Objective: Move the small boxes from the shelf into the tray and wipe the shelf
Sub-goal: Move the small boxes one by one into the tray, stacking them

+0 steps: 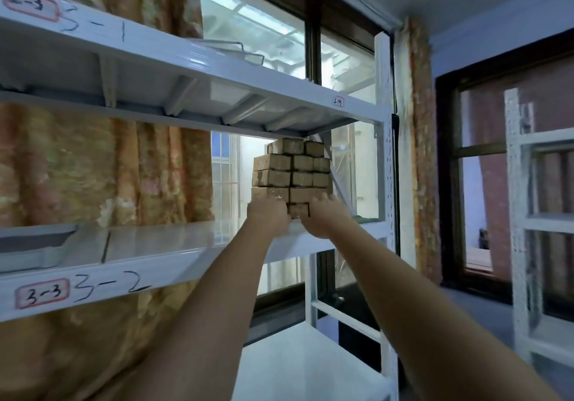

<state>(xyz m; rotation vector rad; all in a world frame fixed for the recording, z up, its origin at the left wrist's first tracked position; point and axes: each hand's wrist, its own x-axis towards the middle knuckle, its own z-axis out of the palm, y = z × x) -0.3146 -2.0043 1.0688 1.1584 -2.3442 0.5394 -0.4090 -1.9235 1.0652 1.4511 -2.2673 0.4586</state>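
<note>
Both your forearms reach up and forward from the bottom of the view, converging at the right end of the white shelf [155,245] marked "3-2".

Your left hand [269,215] sits against the lower left of the stack of small boxes [292,172], fingers curled in at the bottom rows. Whether it has actually closed on a box, I cannot tell; the fingertips are hidden.

Your right hand [326,215] is at the lower right of the stack, fingers spread up against the bottom boxes. Its hold is just as unclear from here.

Between the two hands one low brown box [298,209] shows, at the shelf's front edge.

The stack stands several rows high, two or three boxes wide, brown cardboard, close under the shelf above.

Grey tray [34,250] lies at the left end of the same shelf, well apart from the boxes.

Upper shelf [139,43] is marked "3-1"; a wire rack [236,49] rests on it.

Behind: patterned curtain [77,164], bright window [279,37]. A second white rack [534,214] stands far right.
</note>
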